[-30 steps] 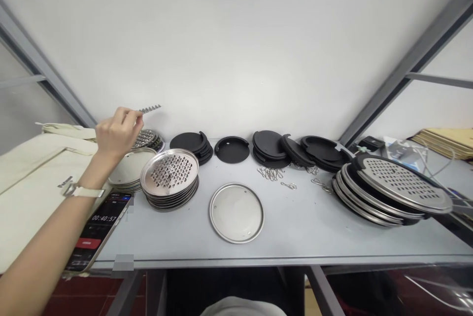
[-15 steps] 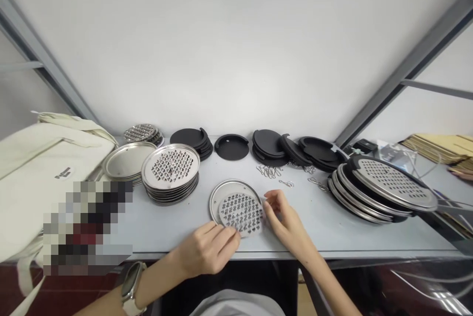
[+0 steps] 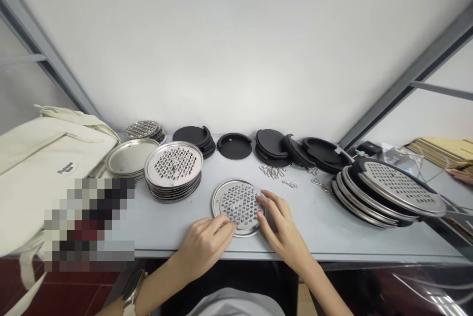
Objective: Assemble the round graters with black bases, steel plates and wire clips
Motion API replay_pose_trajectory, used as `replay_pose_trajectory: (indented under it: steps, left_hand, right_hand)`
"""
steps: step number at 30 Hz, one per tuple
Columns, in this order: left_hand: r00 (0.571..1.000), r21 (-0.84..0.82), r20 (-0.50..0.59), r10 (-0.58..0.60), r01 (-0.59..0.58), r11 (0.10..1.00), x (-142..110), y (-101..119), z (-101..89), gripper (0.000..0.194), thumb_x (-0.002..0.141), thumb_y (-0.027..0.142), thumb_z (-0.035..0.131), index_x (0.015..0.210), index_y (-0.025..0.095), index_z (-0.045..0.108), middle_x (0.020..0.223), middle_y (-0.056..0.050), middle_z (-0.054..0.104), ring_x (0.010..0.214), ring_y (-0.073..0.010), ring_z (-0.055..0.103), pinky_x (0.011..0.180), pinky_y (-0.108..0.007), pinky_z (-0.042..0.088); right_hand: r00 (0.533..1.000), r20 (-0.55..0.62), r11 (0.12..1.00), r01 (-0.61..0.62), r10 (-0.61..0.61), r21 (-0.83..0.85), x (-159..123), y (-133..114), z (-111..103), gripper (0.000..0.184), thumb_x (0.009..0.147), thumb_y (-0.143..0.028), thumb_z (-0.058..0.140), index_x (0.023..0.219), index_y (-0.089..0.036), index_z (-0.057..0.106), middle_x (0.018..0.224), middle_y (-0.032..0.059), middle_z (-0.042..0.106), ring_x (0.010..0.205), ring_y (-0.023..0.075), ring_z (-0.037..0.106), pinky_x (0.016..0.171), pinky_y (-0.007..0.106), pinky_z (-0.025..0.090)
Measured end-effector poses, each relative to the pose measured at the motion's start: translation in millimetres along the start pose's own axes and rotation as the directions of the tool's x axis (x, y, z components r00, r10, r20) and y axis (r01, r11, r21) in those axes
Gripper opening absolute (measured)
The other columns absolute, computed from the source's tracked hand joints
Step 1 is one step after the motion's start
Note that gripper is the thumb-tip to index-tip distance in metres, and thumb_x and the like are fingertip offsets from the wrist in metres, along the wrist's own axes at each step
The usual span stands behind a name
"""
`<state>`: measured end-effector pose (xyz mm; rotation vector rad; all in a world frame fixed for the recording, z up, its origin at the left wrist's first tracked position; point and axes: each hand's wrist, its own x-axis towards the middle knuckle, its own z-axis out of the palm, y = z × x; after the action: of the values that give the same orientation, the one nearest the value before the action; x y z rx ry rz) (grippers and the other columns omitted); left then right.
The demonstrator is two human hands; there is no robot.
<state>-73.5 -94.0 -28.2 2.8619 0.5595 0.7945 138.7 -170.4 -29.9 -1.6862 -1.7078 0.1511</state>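
Observation:
A round grater disc (image 3: 240,205) with rows of raised teeth lies over a shallow metal plate (image 3: 217,196) with a raised rim, near the table's front edge. My left hand (image 3: 207,244) is closed, its fingertips pinched at the disc's lower left edge. At the right edge, my right hand (image 3: 283,225) is open, thumb and fingers apart, fingertips touching the disc. To the left stands a stack of metal rings with grater discs (image 3: 173,164). Behind it are plain metal plates (image 3: 133,156) and a pile of loose grater discs (image 3: 142,129).
Black round holders (image 3: 271,142) line the wall, one single holder (image 3: 234,147) among them. Small metal clips (image 3: 272,172) lie right of centre. A leaning stack of assembled graters (image 3: 399,185) stands right. A cream bag (image 3: 44,168) and a blurred patch cover the left.
My left hand has come from the far left with a grater disc. The disc now lies flatter in the metal plate, and my right hand has come in to its right edge.

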Motion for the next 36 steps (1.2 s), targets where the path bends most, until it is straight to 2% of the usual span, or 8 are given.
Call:
replay_pose_trajectory:
  steps: [4, 6, 9, 12, 15, 19, 25, 36]
  left_hand:
    - [0.991, -0.137, -0.007, -0.132, 0.13, 0.982, 0, -5, -2.9, 0.015, 0.092, 0.018, 0.045, 0.099, 0.023, 0.058, 0.09, -0.002, 0.064, 0.075, -0.0133, 0.062, 0.069, -0.025, 0.049]
    - [0.971, -0.165, -0.038, -0.237, 0.227, 0.96, 3, -11, -5.4, 0.015, 0.092, 0.021, 0.045, 0.099, 0.024, 0.057, 0.093, -0.002, 0.063, 0.078, -0.0138, 0.062, 0.071, -0.025, 0.049]
    - [0.898, -0.084, -0.066, -0.436, 0.43, 0.899, 9, -21, -7.9, 0.017, 0.091, 0.028, 0.046, 0.105, 0.024, 0.053, 0.094, -0.004, 0.061, 0.077, -0.0168, 0.063, 0.065, -0.027, 0.048]
    - [0.837, -0.004, 0.017, -0.547, 0.547, 0.837, 14, -28, -6.7, 0.023, 0.091, 0.03, 0.044, 0.112, 0.022, 0.047, 0.085, -0.002, 0.061, 0.072, -0.0186, 0.063, 0.06, -0.029, 0.046]
    - [0.827, 0.009, 0.085, -0.556, 0.557, 0.83, 17, -30, -2.5, 0.022, 0.091, 0.025, 0.039, 0.112, 0.023, 0.047, 0.082, -0.001, 0.062, 0.072, -0.0179, 0.063, 0.06, -0.027, 0.044]
    - [0.815, 0.021, 0.071, -0.576, 0.576, 0.817, 18, -30, 1.4, 0.025, 0.089, 0.022, 0.041, 0.112, 0.024, 0.049, 0.078, 0.001, 0.062, 0.068, -0.017, 0.062, 0.058, -0.026, 0.041]
    - [0.837, -0.043, 0.065, -0.544, 0.547, 0.836, 15, -34, 2.6, 0.027, 0.088, 0.023, 0.042, 0.114, 0.024, 0.05, 0.08, 0.002, 0.061, 0.069, -0.0155, 0.061, 0.06, -0.026, 0.043]
    - [0.832, -0.11, 0.067, -0.551, 0.555, 0.825, 14, -34, 2.7, 0.027, 0.089, 0.026, 0.042, 0.115, 0.024, 0.051, 0.083, 0.001, 0.062, 0.074, -0.0153, 0.061, 0.065, -0.026, 0.043]
  right_hand:
    - [0.999, 0.037, 0.999, 0.015, -0.014, -0.03, 0, -1, -1, 0.038, 0.093, -0.03, 0.045, 0.13, -0.023, 0.04, 0.132, 0.0132, 0.044, 0.124, 0.0281, 0.041, 0.101, 0.047, 0.039]
    - [0.996, 0.07, 0.997, 0.052, -0.048, -0.052, 1, -2, -1, 0.044, 0.092, -0.031, 0.046, 0.134, -0.023, 0.037, 0.136, 0.0135, 0.042, 0.127, 0.0288, 0.039, 0.102, 0.048, 0.038]
    - [0.98, 0.163, 0.988, 0.126, -0.111, -0.09, 2, -5, -2, 0.049, 0.092, -0.033, 0.047, 0.138, -0.024, 0.035, 0.144, 0.0119, 0.036, 0.132, 0.0292, 0.033, 0.104, 0.05, 0.036]
    - [0.963, 0.232, 0.984, 0.158, -0.135, -0.083, 3, -7, -4, 0.044, 0.092, -0.031, 0.046, 0.136, -0.025, 0.04, 0.142, 0.0105, 0.04, 0.131, 0.0278, 0.034, 0.105, 0.049, 0.036]
    - [0.953, 0.267, 0.987, 0.158, -0.143, -0.037, 4, -9, -7, 0.037, 0.093, -0.029, 0.045, 0.13, -0.024, 0.047, 0.136, 0.0101, 0.046, 0.128, 0.0261, 0.038, 0.105, 0.047, 0.037]
    - [0.952, 0.278, 0.99, 0.138, -0.128, -0.015, 5, -10, -9, 0.033, 0.094, -0.028, 0.044, 0.126, -0.024, 0.05, 0.133, 0.0092, 0.048, 0.126, 0.024, 0.041, 0.106, 0.045, 0.036]
    - [0.965, 0.239, 0.987, 0.135, -0.11, -0.092, 10, -8, -6, 0.03, 0.095, -0.025, 0.041, 0.123, -0.023, 0.051, 0.128, 0.0096, 0.054, 0.124, 0.0234, 0.044, 0.109, 0.05, 0.029]
    - [0.95, 0.28, 0.975, 0.179, -0.137, -0.13, 10, -8, -4, 0.035, 0.095, -0.027, 0.042, 0.129, -0.021, 0.048, 0.134, 0.0104, 0.049, 0.128, 0.0242, 0.039, 0.107, 0.047, 0.033]
